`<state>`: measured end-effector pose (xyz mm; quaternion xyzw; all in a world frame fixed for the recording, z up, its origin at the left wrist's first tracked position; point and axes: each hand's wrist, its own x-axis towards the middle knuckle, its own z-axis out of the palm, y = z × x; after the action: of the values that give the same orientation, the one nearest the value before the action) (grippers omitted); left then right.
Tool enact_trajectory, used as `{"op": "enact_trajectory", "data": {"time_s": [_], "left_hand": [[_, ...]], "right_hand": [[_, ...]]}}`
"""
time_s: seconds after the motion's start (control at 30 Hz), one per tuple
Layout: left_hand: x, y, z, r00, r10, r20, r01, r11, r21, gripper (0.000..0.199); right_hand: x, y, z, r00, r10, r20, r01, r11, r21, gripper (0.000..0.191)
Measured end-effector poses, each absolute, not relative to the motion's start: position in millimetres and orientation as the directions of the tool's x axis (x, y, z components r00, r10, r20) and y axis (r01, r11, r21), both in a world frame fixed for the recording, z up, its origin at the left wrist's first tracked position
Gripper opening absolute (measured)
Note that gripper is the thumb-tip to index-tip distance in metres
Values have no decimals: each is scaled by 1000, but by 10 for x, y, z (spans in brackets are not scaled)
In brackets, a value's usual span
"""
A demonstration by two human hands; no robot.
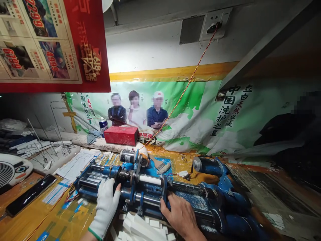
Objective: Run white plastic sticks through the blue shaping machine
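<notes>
A blue lathe-like machine (200,201) with steel rods lies across the table, dusted with white shavings. A white rod (150,180) sits between its blue uprights. My left hand (106,204), in a white glove with bare fingertips, rests at the machine's left front rod, its thumb apart from the fingers. My bare right hand (179,211) has its fingers bent round the lower part of the blue upright plate (164,187), right of the white rod. White blocks (142,227) are heaped between my hands in front of the machine.
A black phone (31,195) and a white fan (13,170) lie at the left. Behind the machine are a brush (162,165), a red box (121,135) and a spray can (103,125). A twisted cord (187,87) runs down from the wall socket (215,25).
</notes>
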<state>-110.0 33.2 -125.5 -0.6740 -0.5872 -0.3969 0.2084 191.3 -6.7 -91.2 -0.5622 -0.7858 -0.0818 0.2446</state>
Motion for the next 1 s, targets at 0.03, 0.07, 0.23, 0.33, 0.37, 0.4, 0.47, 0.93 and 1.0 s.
{"op": "enact_trajectory", "data": {"time_s": [0.03,0.07,0.23,0.33,0.37,0.4,0.47,0.93,1.0], "left_hand": [[-1073,334,-1232,-1,599,801,967,-203,153,28],[-1045,334,-1201,7,575,818,977,-180,118,23],[-1061,337,-1085,109,578,808,977,-211,19,8],[-1246,369,-1104,129,577,806,977,-214,-3,10],[-1324,384,-1114,133,575,808,977,-212,-9,11],[-1405,400,-1123,134,571,810,978,-209,-15,11],[-1560,433,-1126,135,566,813,979,-202,-22,12],[-1586,320,-890,-207,461,863,947,-129,295,56],[-1068,296,-673,-153,530,834,899,-275,340,71]], "right_hand": [[1914,-70,-913,-248,846,473,924,354,-148,19],[1916,-74,-913,-246,847,471,924,351,-149,19],[1934,-83,-929,-253,847,467,920,360,-155,20],[1945,-71,-944,-257,851,457,917,364,-164,21],[1947,-66,-949,-255,852,457,917,363,-165,21],[1947,-62,-952,-254,851,460,918,362,-163,21],[1943,-58,-955,-255,843,474,919,364,-153,21],[1909,-51,-934,-280,823,495,926,368,-89,24],[1889,-51,-896,-276,841,465,929,358,-95,23]]}}
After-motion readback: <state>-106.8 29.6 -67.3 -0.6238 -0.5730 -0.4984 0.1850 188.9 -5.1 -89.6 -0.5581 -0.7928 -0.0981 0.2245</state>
